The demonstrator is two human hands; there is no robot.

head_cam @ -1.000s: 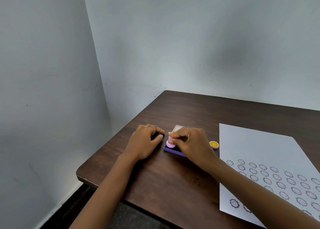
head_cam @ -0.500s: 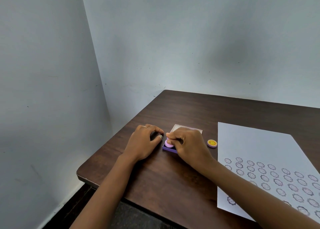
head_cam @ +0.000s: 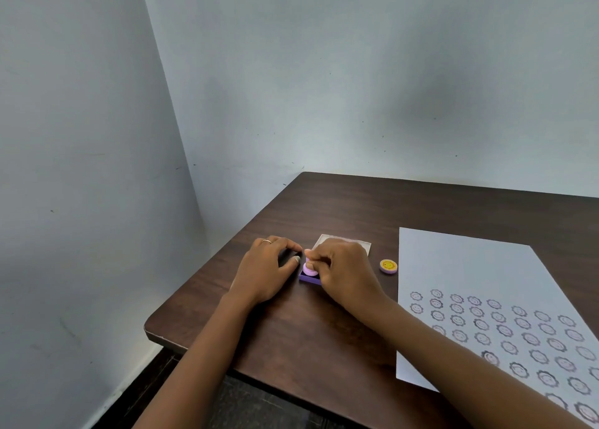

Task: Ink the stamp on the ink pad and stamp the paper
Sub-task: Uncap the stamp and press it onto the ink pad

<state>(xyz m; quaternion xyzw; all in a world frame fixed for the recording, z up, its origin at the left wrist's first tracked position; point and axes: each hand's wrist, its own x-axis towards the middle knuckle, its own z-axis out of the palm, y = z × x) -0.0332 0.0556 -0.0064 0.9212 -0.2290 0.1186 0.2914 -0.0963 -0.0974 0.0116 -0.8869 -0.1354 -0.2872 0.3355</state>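
A small pink stamp stands on a purple ink pad near the table's left side. My right hand pinches the stamp from above and covers most of the pad. My left hand rests on the table just left of the pad, its fingers curled with the fingertips at the pad's edge; whether they grip it is unclear. A white sheet of paper lies to the right, its near half filled with several rows of round purple flower-face prints.
A clear lid lies behind the pad, mostly hidden by my right hand. A small yellow smiley cap sits between the pad and the paper. The dark wooden table stands in a corner of two pale walls.
My right hand has shifted slightly left on the pad with the stamp. My left hand has stayed in place.
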